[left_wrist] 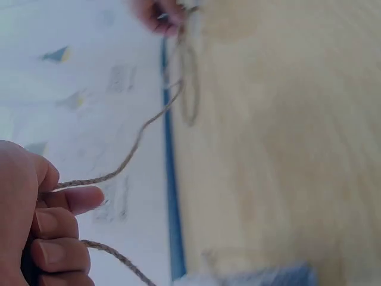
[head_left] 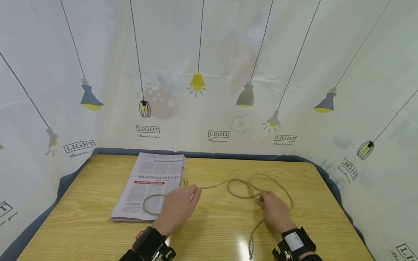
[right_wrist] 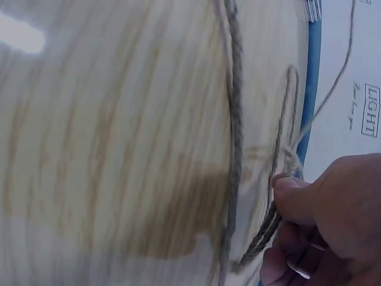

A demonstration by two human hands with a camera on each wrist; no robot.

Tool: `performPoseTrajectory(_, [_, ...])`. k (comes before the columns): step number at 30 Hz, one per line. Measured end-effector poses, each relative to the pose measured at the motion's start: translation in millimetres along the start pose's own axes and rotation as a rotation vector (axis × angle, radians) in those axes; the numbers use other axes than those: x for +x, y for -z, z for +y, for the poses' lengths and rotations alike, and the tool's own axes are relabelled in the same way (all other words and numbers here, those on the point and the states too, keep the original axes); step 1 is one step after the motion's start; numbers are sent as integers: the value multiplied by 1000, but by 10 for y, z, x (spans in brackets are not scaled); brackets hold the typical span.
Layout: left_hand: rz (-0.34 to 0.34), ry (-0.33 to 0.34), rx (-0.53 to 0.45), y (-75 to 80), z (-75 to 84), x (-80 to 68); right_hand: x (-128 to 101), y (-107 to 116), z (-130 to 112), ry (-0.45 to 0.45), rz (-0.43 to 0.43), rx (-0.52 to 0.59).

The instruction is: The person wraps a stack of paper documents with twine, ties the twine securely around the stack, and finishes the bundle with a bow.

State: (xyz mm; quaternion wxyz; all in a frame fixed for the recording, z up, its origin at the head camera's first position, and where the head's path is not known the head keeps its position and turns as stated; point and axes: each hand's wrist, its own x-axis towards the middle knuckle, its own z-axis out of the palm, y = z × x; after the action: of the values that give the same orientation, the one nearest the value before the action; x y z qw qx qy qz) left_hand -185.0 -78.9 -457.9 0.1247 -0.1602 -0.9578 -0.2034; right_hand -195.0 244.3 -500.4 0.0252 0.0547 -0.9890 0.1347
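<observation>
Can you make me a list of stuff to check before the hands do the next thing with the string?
1. Left hand has the string: ok, the left wrist view shows its fingers curled round the strand.
2. Right hand has the string: ok, its thumb and fingers pinch the strands in the right wrist view.
3. String free of knots: cannot tell, loops overlap near the right hand.
4. String clear of the newspaper stack: not ok, one loop lies on it.
5. Loose end on the table: ok, it trails toward the near edge.
6. String pulled tight between the hands: not ok, it sags and curves.
</observation>
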Motion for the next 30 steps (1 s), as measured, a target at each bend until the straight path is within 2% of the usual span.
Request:
performPoseTrajectory(5, [32,187,-7,441,-302,-72,-39,143,157,-56,25,40])
performPoseTrajectory(7, [16,261,5,577,-456,-134,-57,203,222,-75,39,53])
performPoseTrajectory(11, [-48,367,26,797,-732,-287,-83,300,341,-93,78,94])
performPoseTrajectory(14, [-109,407,46,871,-894,-391,-87,331,412,-115,84,128])
performPoseTrajectory(17, [-207,423,62,874,-1005,-468,-85,322,459,-132,38,155])
performPoseTrajectory(20, [-324,412,74,867,-1056,-508,-70,284,478,-126,-24,153])
performPoseTrajectory(23, [-387,391,80,852,-1049,-494,-52,243,451,-113,-29,145])
performPoseTrajectory(25, [-364,377,94,830,-996,-458,-37,219,399,-98,12,141])
performPoseTrajectory(26, [-330,366,101,807,-955,-434,-27,212,359,-91,33,140])
performPoseTrajectory(28, [-234,324,113,727,-834,-376,1,198,260,-63,72,140])
performPoseTrajectory(30, [-143,248,107,602,-655,-310,37,182,137,-39,92,146])
